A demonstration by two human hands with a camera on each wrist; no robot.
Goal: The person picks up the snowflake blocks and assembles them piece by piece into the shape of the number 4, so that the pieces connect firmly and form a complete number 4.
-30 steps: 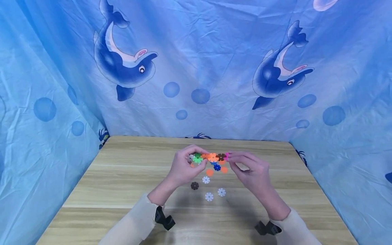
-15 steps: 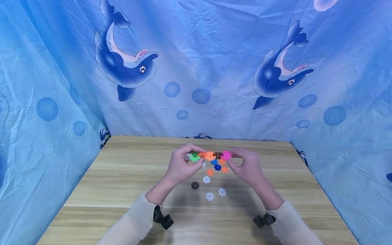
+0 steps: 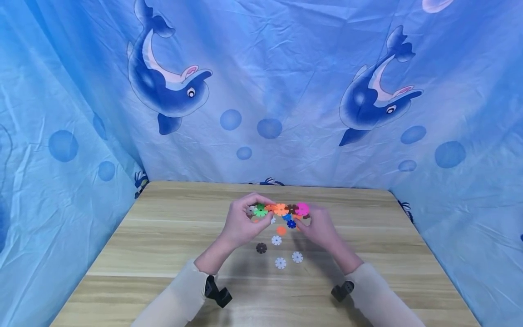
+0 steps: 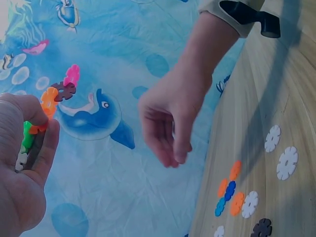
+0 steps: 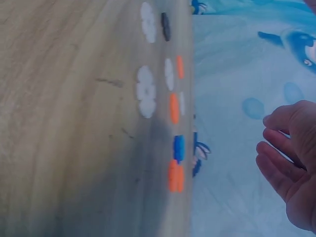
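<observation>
My left hand (image 3: 241, 223) pinches a chain of interlocked plastic snowflake discs (image 3: 280, 209) between thumb and fingers, above the table. The chain runs from grey and green discs through orange and brown ones to a pink disc (image 3: 303, 209) at its right end. In the left wrist view, the pink disc (image 4: 72, 75) sticks out at the chain's far end. My right hand (image 3: 320, 225) is just below and right of that end, partly behind it in the head view. Its fingers are loosely bent with nothing between them, as the right wrist view of the hand (image 5: 298, 163) shows.
Loose discs lie on the wooden table (image 3: 163, 236) under the hands: a dark blue one (image 3: 291, 224), an orange one (image 3: 281, 230), a dark brown one (image 3: 261, 248) and several white ones (image 3: 297, 257). A blue dolphin-print curtain (image 3: 261, 91) surrounds the table.
The pink disc at the chain's end has turned from edge-on to face-on. My right hand has let go of it and moved down and left. The left hand keeps its grip.
</observation>
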